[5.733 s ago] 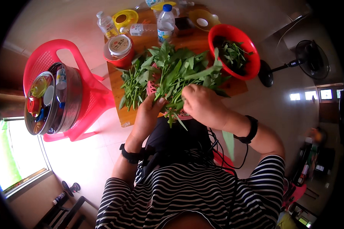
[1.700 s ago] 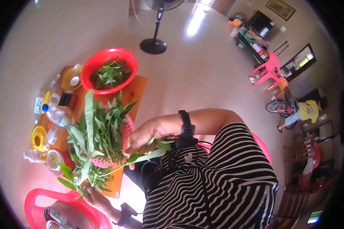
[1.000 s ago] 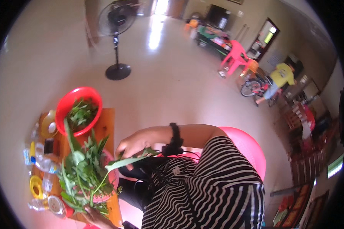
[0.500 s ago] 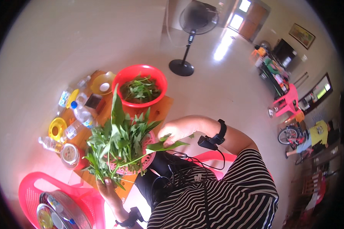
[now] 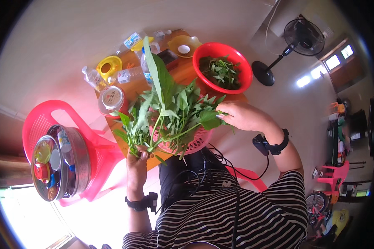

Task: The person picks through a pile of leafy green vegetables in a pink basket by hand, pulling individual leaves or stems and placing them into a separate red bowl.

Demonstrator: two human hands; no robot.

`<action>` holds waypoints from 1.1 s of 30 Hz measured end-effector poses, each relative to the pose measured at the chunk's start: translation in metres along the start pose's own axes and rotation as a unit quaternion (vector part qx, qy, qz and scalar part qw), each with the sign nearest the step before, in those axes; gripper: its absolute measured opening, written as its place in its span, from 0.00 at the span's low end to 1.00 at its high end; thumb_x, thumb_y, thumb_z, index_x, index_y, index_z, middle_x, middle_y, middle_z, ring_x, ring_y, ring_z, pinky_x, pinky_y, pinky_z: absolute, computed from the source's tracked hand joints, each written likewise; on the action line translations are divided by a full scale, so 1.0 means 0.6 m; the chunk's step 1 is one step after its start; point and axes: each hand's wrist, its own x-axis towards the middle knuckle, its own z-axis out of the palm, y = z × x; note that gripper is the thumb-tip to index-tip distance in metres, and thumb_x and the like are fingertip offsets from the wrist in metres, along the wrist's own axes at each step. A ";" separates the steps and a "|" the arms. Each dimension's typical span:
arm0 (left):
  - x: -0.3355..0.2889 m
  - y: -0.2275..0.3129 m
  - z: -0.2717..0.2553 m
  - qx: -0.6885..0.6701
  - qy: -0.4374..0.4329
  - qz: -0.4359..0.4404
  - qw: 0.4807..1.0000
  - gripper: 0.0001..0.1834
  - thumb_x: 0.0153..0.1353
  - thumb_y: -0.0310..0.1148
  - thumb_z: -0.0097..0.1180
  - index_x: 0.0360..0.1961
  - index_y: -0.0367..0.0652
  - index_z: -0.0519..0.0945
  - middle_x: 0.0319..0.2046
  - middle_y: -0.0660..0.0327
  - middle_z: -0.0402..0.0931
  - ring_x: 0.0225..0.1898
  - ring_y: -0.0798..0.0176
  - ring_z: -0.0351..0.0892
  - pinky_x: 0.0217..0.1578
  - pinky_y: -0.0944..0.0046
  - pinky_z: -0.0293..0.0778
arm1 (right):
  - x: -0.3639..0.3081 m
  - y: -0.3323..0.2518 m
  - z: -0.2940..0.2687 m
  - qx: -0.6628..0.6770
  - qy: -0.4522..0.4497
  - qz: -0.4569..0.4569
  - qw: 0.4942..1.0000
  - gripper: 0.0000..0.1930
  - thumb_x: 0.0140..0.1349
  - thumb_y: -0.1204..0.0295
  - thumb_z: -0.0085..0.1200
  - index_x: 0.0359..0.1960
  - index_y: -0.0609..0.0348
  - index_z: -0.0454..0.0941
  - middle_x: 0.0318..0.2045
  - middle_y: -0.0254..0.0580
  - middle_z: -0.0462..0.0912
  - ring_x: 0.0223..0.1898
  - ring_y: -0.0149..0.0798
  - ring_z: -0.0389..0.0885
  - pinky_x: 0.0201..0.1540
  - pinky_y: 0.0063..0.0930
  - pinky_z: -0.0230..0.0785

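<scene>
A large bunch of leafy green vegetables (image 5: pixel 183 101) with long stems stands over a pink slotted basket (image 5: pixel 199 140). My left hand (image 5: pixel 137 166) is closed around the stem ends at the near left of the bunch. On the other side, my right hand (image 5: pixel 247 116) pinches a broad green leaf (image 5: pixel 210 119) whose stem runs back toward my left hand. The basket's inside is mostly hidden by the leaves. Behind my right hand, a red basin (image 5: pixel 247 79) holds more picked greens (image 5: pixel 222 72).
Several plastic bottles (image 5: pixel 131 75), a lidded jar (image 5: pixel 112 98), a yellow ring-shaped thing (image 5: pixel 109 66) and a yellow bowl (image 5: pixel 191 41) crowd the wooden table (image 5: pixel 180 76). A pink chair (image 5: pixel 97 147) at left bears a metal pot (image 5: pixel 81 162). A standing fan (image 5: pixel 286 52) is far right.
The view has turned, so the table and basin appear farther right. Both hands keep their hold on the greens, with the right hand still at the leaf.
</scene>
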 end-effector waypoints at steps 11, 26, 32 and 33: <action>0.005 -0.030 0.032 -0.008 0.013 0.010 1.000 0.03 0.63 0.24 0.51 0.37 0.42 0.71 0.32 0.66 0.68 0.34 0.70 0.65 0.39 0.69 0.63 | 0.082 0.154 -0.062 0.117 0.444 0.111 0.881 0.09 0.67 0.71 0.47 0.41 0.64 0.73 0.29 0.38 0.77 0.32 0.29 0.74 0.36 0.25 0.67; 0.014 -0.031 0.075 0.014 -0.016 0.018 1.000 0.03 0.64 0.23 0.50 0.37 0.43 0.71 0.32 0.68 0.68 0.34 0.72 0.63 0.38 0.71 0.61 | 0.081 0.082 -0.018 0.394 -0.071 0.098 0.911 0.16 0.69 0.62 0.44 0.41 0.64 0.76 0.36 0.41 0.82 0.37 0.33 0.81 0.42 0.24 0.71; 0.025 -0.022 0.090 0.053 0.000 0.001 0.999 0.09 0.64 0.25 0.51 0.45 0.43 0.73 0.37 0.67 0.74 0.38 0.72 0.70 0.43 0.69 0.67 | 0.009 -0.007 0.041 0.056 -0.007 -0.116 0.992 0.03 0.56 0.79 0.49 0.28 0.64 0.68 0.23 0.49 0.76 0.29 0.51 0.77 0.31 0.40 0.68; 0.024 -0.025 0.088 0.054 0.002 0.000 0.999 0.09 0.64 0.25 0.51 0.45 0.43 0.73 0.37 0.67 0.74 0.38 0.72 0.70 0.43 0.69 0.67 | 0.008 -0.004 0.053 0.057 -0.008 -0.117 0.991 0.03 0.56 0.79 0.49 0.28 0.64 0.68 0.23 0.49 0.76 0.29 0.51 0.77 0.31 0.40 0.68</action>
